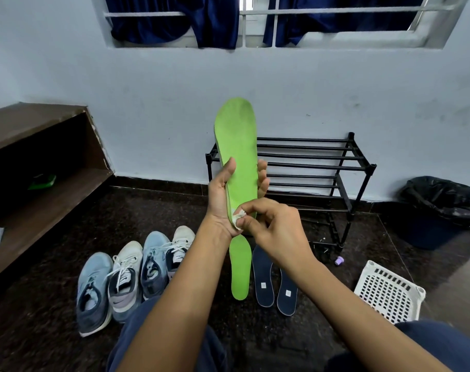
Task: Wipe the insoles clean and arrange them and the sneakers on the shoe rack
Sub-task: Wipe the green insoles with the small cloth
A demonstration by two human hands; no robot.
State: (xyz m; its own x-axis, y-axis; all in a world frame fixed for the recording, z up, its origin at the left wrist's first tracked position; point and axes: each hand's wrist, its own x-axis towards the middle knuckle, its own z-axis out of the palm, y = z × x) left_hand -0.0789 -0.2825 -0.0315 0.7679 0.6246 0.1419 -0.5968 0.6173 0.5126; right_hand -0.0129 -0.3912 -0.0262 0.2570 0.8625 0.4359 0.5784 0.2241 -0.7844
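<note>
Head view: left hand (pixel 223 194) hides the heel of the upright green insole (pixel 238 146), gripping its edges, in front of the black shoe rack (pixel 322 167). Right hand (pixel 279 232) pinches a small white wipe (pixel 238 217), mostly concealed, against the insole's lower end. Insole surface is bright green, faintly soiled. Floor: 4 sneakers (pixel 126 277), 1 green insole (pixel 240 269), 2 navy insoles (pixel 274 285).

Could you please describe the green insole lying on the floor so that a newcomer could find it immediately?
Start at the black shoe rack by the wall, then look down at the dark floor before it. Three insoles lie there; the green insole is leftmost, beside two navy insoles.
</note>
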